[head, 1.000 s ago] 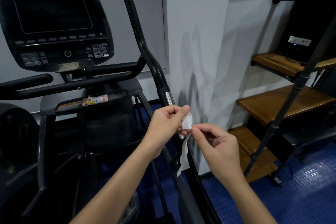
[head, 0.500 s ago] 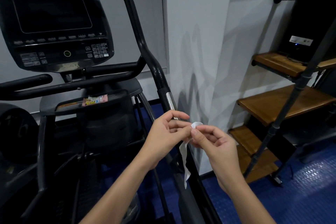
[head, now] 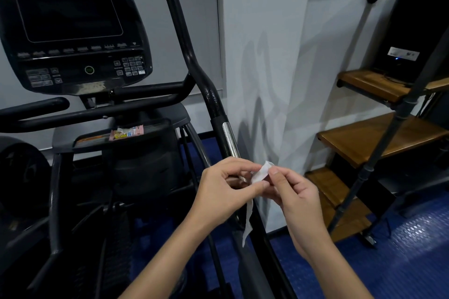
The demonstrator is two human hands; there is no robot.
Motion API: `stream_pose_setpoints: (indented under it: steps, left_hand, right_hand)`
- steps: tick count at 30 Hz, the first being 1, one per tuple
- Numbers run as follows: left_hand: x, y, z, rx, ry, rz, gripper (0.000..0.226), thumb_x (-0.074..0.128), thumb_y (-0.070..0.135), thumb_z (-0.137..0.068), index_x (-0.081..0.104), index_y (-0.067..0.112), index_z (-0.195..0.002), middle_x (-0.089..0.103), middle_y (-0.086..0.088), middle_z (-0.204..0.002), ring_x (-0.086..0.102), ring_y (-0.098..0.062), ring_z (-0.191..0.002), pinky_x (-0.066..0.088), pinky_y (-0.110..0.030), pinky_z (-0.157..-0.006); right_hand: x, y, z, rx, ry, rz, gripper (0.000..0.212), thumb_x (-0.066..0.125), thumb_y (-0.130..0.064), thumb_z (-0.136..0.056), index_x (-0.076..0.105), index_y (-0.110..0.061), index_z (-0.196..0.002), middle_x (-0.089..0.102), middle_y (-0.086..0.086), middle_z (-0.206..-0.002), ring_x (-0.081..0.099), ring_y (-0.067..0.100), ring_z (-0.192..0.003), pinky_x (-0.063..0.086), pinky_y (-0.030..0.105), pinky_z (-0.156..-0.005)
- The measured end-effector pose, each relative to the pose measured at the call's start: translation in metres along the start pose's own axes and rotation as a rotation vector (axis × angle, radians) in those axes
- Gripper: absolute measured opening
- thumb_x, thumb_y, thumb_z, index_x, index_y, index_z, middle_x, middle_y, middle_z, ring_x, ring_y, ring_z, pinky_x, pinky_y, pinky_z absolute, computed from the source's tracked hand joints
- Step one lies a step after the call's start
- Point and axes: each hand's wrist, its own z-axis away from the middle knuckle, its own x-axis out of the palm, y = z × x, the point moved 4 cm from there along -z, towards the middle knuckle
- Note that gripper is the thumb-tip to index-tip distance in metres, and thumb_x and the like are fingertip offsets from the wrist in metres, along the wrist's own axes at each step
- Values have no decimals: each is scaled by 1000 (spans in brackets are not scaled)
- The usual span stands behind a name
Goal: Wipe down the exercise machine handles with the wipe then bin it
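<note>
Just in front of the exercise machine's one long right handle (head: 194, 65), I pinched a single white wipe (head: 261, 175) between my two hands, left hand (head: 226, 192) and right hand (head: 298, 199) nearly touching, its tail dangling below them, three wooden shelves (head: 379, 138) standing right of the handle.

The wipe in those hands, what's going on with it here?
A person stands at an exercise machine and pinches a white wipe between both hands, the left hand and the right hand, apparently unfolding it. A strip of it hangs down below the fingers. The wipe is not on the long black handle beside the hands, so the wiping seems yet to come. No bin is in view.
</note>
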Motion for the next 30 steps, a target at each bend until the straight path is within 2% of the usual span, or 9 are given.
stream_pose_setpoints:
  steps: [4, 9, 15, 20, 23, 30]
  left_hand:
    - [0, 3, 2, 51, 30, -41, 17, 80, 11, -90, 83, 18, -106, 79, 7, -100, 76, -17, -98, 62, -43, -87]
    - [3, 8, 4, 80, 42, -105, 15, 77, 13, -94, 83, 20, -105, 79, 12, -96, 76, -13, -96, 62, -39, -86]
    - [2, 1, 3, -59, 97, -58, 11, 73, 13, -96, 83, 18, -96, 80, 6, -88, 76, -13, -88, 61, -43, -86]
    - [4, 0, 4, -116, 114, -36, 14, 71, 10, -94, 82, 17, -88, 78, 1, -79, 76, -18, -79, 62, -47, -81]
    - [4, -3, 3, -148, 117, -6, 16, 71, 10, -94, 81, 19, -86, 78, -3, -79, 76, -27, -81, 61, -53, -81]
    - [6, -6, 4, -197, 94, 65, 16, 67, 8, -96, 78, 13, -86, 76, -9, -83, 75, -31, -85, 61, -51, -87]
  right_hand:
    - [-2, -1, 0, 4, 15, 15, 24, 57, -20, -101, 75, -5, -106, 77, 13, -96, 75, 25, -95, 61, 33, -85]
    - [-2, 2, 0, 42, 44, -17, 22, 59, -22, -99, 77, -10, -104, 77, 13, -95, 73, 26, -96, 59, 31, -84]
    - [1, 3, 4, 98, 22, -88, 22, 59, -21, -99, 80, -16, -100, 76, 15, -98, 72, 25, -100, 55, 38, -94]
    - [2, 2, 6, 82, 43, -40, 22, 59, -18, -98, 81, -19, -94, 77, 12, -95, 73, 24, -98, 56, 38, -92]
    - [2, 0, 6, 59, 34, 6, 21, 59, -16, -99, 80, -15, -96, 77, 12, -93, 73, 25, -95, 58, 35, -90]
    - [2, -7, 6, 8, 29, 113, 17, 61, -17, -98, 77, -10, -96, 77, 7, -85, 75, 17, -83, 60, 30, -83]
